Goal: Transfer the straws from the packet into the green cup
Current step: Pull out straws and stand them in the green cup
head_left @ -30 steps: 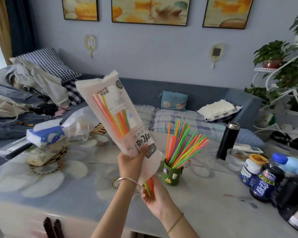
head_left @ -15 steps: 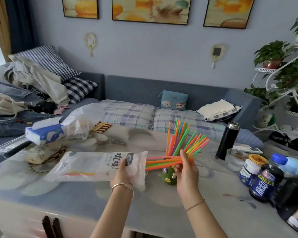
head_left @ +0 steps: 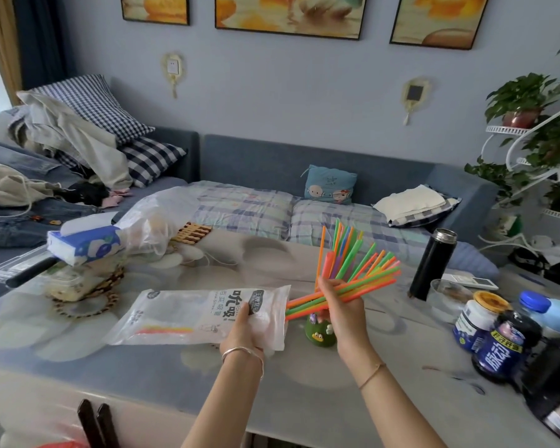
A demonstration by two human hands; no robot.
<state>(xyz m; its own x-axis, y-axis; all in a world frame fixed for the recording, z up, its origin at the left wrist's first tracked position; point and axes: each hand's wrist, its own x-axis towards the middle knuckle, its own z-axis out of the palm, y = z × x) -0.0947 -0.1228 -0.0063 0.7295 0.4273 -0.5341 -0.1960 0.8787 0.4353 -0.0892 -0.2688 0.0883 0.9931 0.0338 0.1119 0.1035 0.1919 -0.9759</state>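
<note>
Left of centre, the straw packet point(head_left: 201, 316) lies flat on the bench point(head_left: 304, 399), a few straws still inside. The left hand point(head_left: 249, 331) pinches its open end. The right hand point(head_left: 345, 305) is closed around a straw bundle point(head_left: 366, 287) above the green cup point(head_left: 319, 331), centre frame.

Both hands closed in grips, left point(head_left: 244, 331) low, right point(head_left: 341, 307) raised beside it.
</note>
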